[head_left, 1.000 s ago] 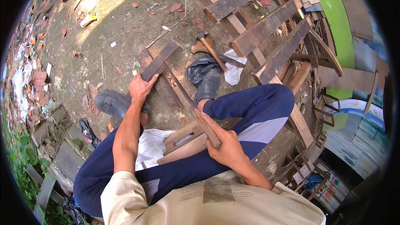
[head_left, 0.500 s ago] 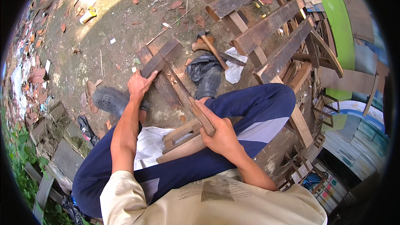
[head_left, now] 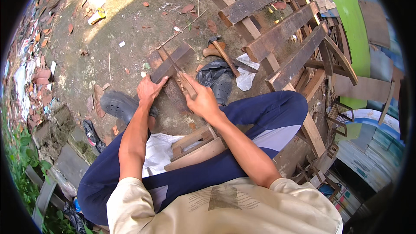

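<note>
My left hand [head_left: 149, 89] grips the near end of a short dark wood block [head_left: 175, 62], thumb along its side. This block lies across a thicker, rust-brown timber [head_left: 173, 93] on the ground. In my right hand [head_left: 203, 100] is the wooden handle of a handsaw [head_left: 170, 59]. Its narrow dark blade crosses the block, pointing away from me; its teeth are too fine to make out. Just beyond my right foot, a hammer [head_left: 223, 54] with a wooden handle rests by a black plastic bag [head_left: 212, 70].
Slatted dark planks [head_left: 281, 30] nailed to rails stand at the right. Cut wood pieces [head_left: 197, 151] lie between my legs on a white sheet [head_left: 158, 147]. A green board [head_left: 350, 30] leans at the far right. Dry leaves and litter [head_left: 41, 76] cover the left side.
My right hand has pushed the handsaw forward and left, so its handle is now close to the wood block. My left hand stays on the block; the view has shifted slightly.
</note>
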Action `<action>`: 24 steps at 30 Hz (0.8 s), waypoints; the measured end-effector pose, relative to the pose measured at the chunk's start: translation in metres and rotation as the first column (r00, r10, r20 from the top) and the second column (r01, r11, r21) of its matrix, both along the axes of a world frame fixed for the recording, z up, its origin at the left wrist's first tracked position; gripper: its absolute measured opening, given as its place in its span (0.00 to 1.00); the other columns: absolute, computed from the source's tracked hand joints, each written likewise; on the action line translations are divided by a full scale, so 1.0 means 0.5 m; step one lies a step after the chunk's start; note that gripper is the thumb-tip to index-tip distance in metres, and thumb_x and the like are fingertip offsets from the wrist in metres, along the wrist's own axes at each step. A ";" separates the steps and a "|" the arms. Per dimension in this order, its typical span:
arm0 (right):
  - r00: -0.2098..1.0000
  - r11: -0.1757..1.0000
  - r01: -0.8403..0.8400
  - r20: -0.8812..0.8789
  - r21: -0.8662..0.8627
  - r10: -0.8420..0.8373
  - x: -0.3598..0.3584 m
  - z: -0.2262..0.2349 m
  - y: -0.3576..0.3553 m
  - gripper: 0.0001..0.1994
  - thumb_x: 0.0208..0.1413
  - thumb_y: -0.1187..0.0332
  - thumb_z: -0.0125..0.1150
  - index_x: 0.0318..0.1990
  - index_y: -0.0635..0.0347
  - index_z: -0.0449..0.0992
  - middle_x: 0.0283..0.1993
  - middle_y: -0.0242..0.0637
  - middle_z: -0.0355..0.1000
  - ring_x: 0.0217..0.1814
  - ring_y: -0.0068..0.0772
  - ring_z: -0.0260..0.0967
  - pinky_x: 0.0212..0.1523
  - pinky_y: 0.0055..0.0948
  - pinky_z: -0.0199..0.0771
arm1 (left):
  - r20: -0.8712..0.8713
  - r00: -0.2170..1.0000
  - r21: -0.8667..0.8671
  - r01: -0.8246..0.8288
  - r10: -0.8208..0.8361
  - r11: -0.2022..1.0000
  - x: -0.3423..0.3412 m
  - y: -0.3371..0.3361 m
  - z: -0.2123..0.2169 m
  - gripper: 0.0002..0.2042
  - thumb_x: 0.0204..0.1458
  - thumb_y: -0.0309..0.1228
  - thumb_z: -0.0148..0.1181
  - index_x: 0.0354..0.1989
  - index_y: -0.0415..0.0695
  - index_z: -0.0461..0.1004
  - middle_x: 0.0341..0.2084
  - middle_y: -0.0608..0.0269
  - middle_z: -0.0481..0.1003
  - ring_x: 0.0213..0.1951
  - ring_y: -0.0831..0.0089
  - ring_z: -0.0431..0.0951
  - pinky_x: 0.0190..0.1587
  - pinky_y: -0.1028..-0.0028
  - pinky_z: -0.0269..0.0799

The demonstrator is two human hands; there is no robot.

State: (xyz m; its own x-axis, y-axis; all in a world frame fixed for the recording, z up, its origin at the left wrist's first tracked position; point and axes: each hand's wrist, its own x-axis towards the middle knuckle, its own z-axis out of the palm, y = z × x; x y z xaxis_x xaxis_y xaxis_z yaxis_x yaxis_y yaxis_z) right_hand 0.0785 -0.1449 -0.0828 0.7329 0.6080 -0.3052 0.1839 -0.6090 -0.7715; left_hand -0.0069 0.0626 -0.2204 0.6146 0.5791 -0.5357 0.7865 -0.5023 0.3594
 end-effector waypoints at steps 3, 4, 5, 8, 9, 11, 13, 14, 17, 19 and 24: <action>0.992 0.991 -0.013 -0.130 -0.130 -0.004 -0.013 0.039 0.013 0.38 0.54 0.71 0.66 0.74 0.41 0.64 0.34 0.61 0.79 0.40 0.66 0.78 0.44 0.52 0.81 | 0.000 1.000 0.045 0.002 -0.002 0.999 -0.021 0.011 -0.010 0.48 0.45 0.74 0.63 0.51 0.31 0.77 0.46 0.37 0.81 0.49 0.42 0.82 0.53 0.50 0.78; 0.985 0.980 -0.049 -0.173 -0.191 0.015 -0.034 0.093 -0.024 0.38 0.54 0.71 0.66 0.74 0.41 0.64 0.35 0.60 0.79 0.41 0.66 0.79 0.45 0.52 0.81 | 0.010 1.000 0.062 -0.012 0.011 0.998 -0.027 0.007 -0.017 0.48 0.45 0.74 0.63 0.51 0.31 0.77 0.46 0.37 0.81 0.49 0.42 0.82 0.53 0.50 0.78; 0.994 0.996 -0.052 -0.103 -0.070 0.045 -0.067 0.148 -0.096 0.39 0.53 0.71 0.66 0.75 0.40 0.63 0.36 0.60 0.80 0.41 0.66 0.79 0.46 0.51 0.82 | 0.013 1.000 0.060 -0.011 0.011 0.998 -0.021 0.006 -0.016 0.48 0.45 0.74 0.63 0.51 0.31 0.77 0.46 0.37 0.81 0.50 0.43 0.82 0.53 0.50 0.78; 0.998 0.997 -0.044 -0.039 0.062 0.046 -0.102 0.229 -0.170 0.40 0.53 0.72 0.66 0.76 0.38 0.62 0.37 0.58 0.81 0.41 0.66 0.79 0.48 0.50 0.83 | 0.000 1.000 0.066 0.000 0.000 0.998 -0.025 0.008 -0.009 0.48 0.45 0.74 0.62 0.52 0.31 0.77 0.46 0.37 0.81 0.50 0.43 0.82 0.53 0.51 0.77; 0.997 0.999 -0.039 -0.059 0.019 0.040 -0.099 0.218 -0.159 0.40 0.53 0.72 0.66 0.76 0.38 0.62 0.37 0.58 0.81 0.41 0.66 0.79 0.48 0.50 0.83 | -0.004 1.000 0.063 -0.002 0.002 0.998 -0.031 0.008 -0.014 0.48 0.45 0.74 0.62 0.52 0.32 0.77 0.46 0.37 0.81 0.50 0.43 0.82 0.53 0.51 0.77; 0.993 0.991 -0.039 -0.113 -0.131 0.024 -0.073 0.159 -0.091 0.38 0.53 0.72 0.65 0.75 0.40 0.64 0.37 0.58 0.81 0.41 0.66 0.79 0.47 0.51 0.82 | 0.013 1.000 0.074 0.002 -0.003 0.997 -0.028 0.012 -0.024 0.49 0.45 0.74 0.63 0.54 0.32 0.77 0.45 0.36 0.81 0.49 0.43 0.82 0.53 0.51 0.78; 0.984 0.997 0.040 -0.169 -0.064 -0.050 0.020 0.017 0.022 0.39 0.53 0.72 0.65 0.75 0.40 0.64 0.37 0.58 0.80 0.42 0.68 0.79 0.45 0.52 0.82 | 0.010 1.000 0.034 0.014 -0.014 0.999 -0.001 -0.002 -0.005 0.49 0.45 0.73 0.63 0.55 0.32 0.77 0.46 0.36 0.81 0.49 0.43 0.83 0.53 0.51 0.78; 0.982 0.991 -0.003 -0.187 -0.135 -0.023 0.022 0.034 0.026 0.39 0.53 0.73 0.65 0.75 0.42 0.64 0.40 0.60 0.80 0.41 0.66 0.79 0.45 0.51 0.82 | -0.004 1.000 0.029 -0.007 0.007 1.000 -0.001 0.001 0.001 0.50 0.45 0.73 0.63 0.56 0.32 0.76 0.46 0.36 0.81 0.49 0.42 0.83 0.53 0.51 0.78; 0.984 0.977 -0.063 -0.176 -0.204 0.027 -0.028 0.117 -0.004 0.41 0.52 0.74 0.64 0.76 0.42 0.62 0.43 0.61 0.80 0.42 0.65 0.79 0.45 0.50 0.81 | -0.027 1.000 0.050 0.001 0.000 0.999 -0.023 0.000 -0.001 0.50 0.45 0.73 0.64 0.58 0.32 0.75 0.46 0.36 0.81 0.49 0.43 0.83 0.54 0.52 0.78; 0.989 0.994 -0.071 -0.133 -0.078 0.061 -0.085 0.210 -0.127 0.44 0.51 0.73 0.65 0.78 0.38 0.58 0.39 0.58 0.81 0.42 0.69 0.79 0.46 0.54 0.81 | -0.022 1.000 0.078 -0.013 0.015 0.997 -0.021 0.000 -0.004 0.50 0.44 0.72 0.64 0.58 0.31 0.75 0.48 0.36 0.81 0.50 0.43 0.83 0.55 0.52 0.78; 0.987 0.992 -0.041 -0.161 -0.118 0.022 -0.013 0.148 -0.059 0.37 0.52 0.74 0.63 0.74 0.47 0.65 0.45 0.63 0.79 0.44 0.67 0.78 0.47 0.49 0.82 | 0.002 1.000 0.080 -0.006 0.006 0.997 -0.006 0.000 -0.010 0.50 0.45 0.72 0.63 0.57 0.30 0.75 0.49 0.36 0.80 0.51 0.42 0.82 0.55 0.52 0.77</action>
